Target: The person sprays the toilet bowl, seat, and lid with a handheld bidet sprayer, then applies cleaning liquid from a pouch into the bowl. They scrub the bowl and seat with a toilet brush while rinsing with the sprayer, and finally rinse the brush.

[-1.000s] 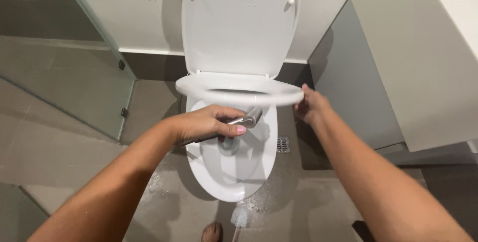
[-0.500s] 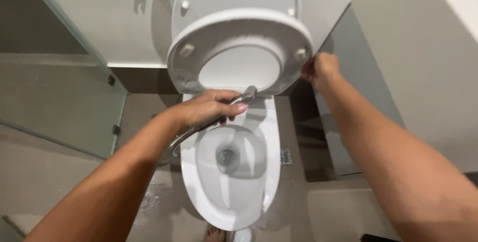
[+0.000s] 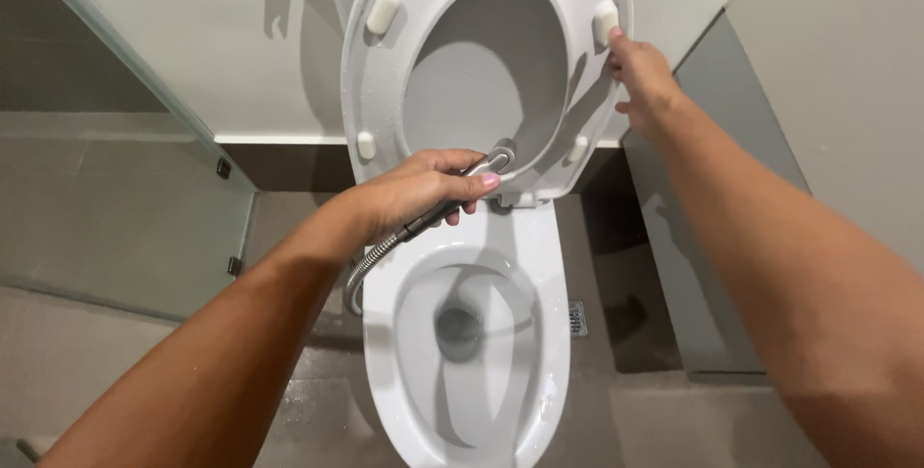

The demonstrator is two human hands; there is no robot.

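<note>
Left hand [image 3: 423, 189] curled shut, arm stretched forward. Right hand [image 3: 643, 78] reaching up high, fingers bent, arm straight.

A single head-worn camera looked steeply down and forward from standing height over the toilet bowl [image 3: 467, 333], which filled the lower centre of the frame. The raised seat [image 3: 481, 73] sat at the upper centre, close enough to be cropped at the top. Both forearms entered from the bottom corners, and a glass panel [image 3: 115, 189] lay at the left edge.
</note>
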